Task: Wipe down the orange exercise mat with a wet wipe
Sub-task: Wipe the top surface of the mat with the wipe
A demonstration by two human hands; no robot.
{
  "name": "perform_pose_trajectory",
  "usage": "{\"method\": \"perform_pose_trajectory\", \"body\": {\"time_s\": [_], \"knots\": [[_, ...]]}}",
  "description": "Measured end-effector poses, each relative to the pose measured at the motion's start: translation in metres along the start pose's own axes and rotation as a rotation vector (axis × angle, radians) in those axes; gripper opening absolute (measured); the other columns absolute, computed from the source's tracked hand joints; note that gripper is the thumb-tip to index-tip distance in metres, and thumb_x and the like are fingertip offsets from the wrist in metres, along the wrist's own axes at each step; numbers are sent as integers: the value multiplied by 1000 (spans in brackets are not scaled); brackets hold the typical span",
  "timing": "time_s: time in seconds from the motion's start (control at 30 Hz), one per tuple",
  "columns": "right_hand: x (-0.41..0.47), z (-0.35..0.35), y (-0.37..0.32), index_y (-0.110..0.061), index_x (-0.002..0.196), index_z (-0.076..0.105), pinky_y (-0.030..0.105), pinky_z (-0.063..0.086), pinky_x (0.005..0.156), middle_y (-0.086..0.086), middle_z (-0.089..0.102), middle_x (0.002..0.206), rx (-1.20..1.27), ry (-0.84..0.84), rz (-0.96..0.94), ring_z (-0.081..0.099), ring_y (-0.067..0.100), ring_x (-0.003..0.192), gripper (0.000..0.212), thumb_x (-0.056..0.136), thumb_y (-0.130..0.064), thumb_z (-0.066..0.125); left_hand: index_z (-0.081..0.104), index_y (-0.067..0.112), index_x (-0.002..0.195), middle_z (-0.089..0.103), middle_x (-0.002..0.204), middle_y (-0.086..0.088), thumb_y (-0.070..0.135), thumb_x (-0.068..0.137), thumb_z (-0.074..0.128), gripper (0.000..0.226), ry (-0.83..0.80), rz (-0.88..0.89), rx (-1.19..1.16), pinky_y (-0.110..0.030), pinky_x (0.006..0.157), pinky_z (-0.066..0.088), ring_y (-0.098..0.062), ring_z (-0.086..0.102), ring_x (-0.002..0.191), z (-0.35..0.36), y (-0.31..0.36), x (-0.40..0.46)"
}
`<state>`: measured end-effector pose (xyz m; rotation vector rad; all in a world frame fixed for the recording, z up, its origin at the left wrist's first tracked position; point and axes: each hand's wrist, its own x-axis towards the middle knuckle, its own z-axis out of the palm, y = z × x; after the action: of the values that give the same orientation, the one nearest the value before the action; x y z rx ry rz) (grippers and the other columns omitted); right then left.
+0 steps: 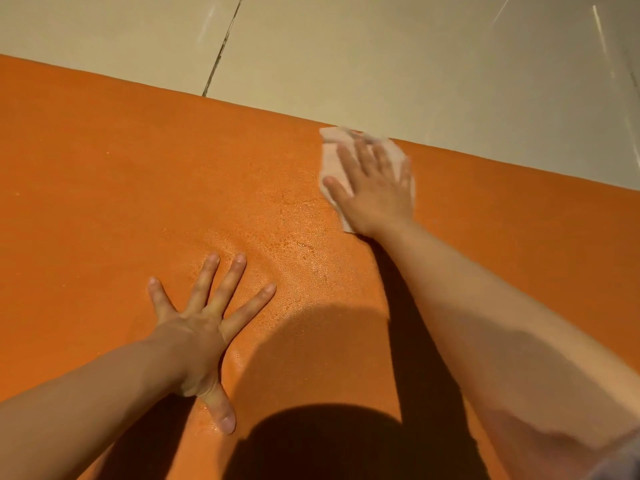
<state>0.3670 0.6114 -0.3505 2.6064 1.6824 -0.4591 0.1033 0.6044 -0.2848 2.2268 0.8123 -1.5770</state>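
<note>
The orange exercise mat (121,174) fills most of the view, lying flat on the floor. My right hand (372,188) presses flat on a white wet wipe (332,155) near the mat's far edge; the wipe pokes out to the left and beyond my fingertips. My left hand (204,327) rests palm down on the mat nearer to me, fingers spread, holding nothing. A damp, shiny patch shows on the mat between the two hands.
Beige floor tiles (415,57) lie beyond the mat's far edge, with a dark grout line (221,50) running away from me. My shadow falls on the mat's near part.
</note>
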Motion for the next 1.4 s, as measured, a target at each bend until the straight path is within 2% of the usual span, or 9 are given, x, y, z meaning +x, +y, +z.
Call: {"method": "perform_pose_trajectory", "body": {"time_s": [0.17,0.33,0.4,0.57,0.67,0.87,0.97,1.07,1.4], "knots": [[-57,-10,113,-33,157,0,58,-9,117,-4,-10,164,74,59,495,-11,17,151,66,99,-62,13,-64,48,97,-75,109,-2,80,41,77,155,22,-10,6,-86,97,-1,-34,-63,110,3,-1,0],[-86,2,98,-29,157,-1,63,-8,115,1,-10,165,183,107,800,-12,23,151,66,100,-59,11,-63,48,100,-76,107,0,80,41,78,156,33,-25,14,-85,99,-2,-33,-63,108,5,2,0],[-76,8,57,-27,157,-3,65,-5,114,5,-10,165,132,68,726,-11,27,151,67,101,-58,13,-62,47,102,-76,107,0,81,41,78,156,42,-35,23,-85,99,-1,-34,-62,110,7,2,0],[-99,37,-76,-32,156,-6,61,-18,111,0,-16,163,4,-1,68,-20,25,149,63,101,-57,13,-61,48,105,-74,113,0,87,36,72,155,112,-26,66,-84,101,2,-34,-59,115,13,1,1],[-109,34,-74,-38,155,-7,57,-22,113,-6,-20,162,-29,-38,-112,-23,18,148,62,100,-61,12,-61,47,105,-72,117,0,90,36,68,153,179,-27,93,-81,105,7,-31,-56,118,18,0,-3],[-151,33,27,-40,155,-3,54,-15,116,-10,-15,163,37,22,319,-16,14,150,65,97,-65,12,-55,40,116,-58,137,0,103,33,31,135,402,45,63,-70,114,4,-24,-44,133,55,-13,-14],[-187,33,52,-35,157,0,58,-12,117,-6,-11,164,132,66,622,-13,16,150,65,98,-62,11,-48,40,124,-49,141,2,101,37,-10,114,512,110,-9,-63,117,3,-20,-34,141,87,-18,-16],[-203,43,28,-31,157,-2,62,-9,116,0,-12,164,180,87,798,-13,22,151,65,99,-59,9,-23,41,143,-31,151,2,89,62,-22,95,594,167,-120,-61,116,9,-22,-18,148,118,-18,-21],[-250,86,-125,-39,154,-7,54,-22,114,-5,-15,163,20,15,15,-23,18,148,63,95,-60,-2,-5,34,157,-15,165,2,80,59,-26,110,546,125,-117,-50,120,9,-20,-9,152,164,-10,-49]]}}
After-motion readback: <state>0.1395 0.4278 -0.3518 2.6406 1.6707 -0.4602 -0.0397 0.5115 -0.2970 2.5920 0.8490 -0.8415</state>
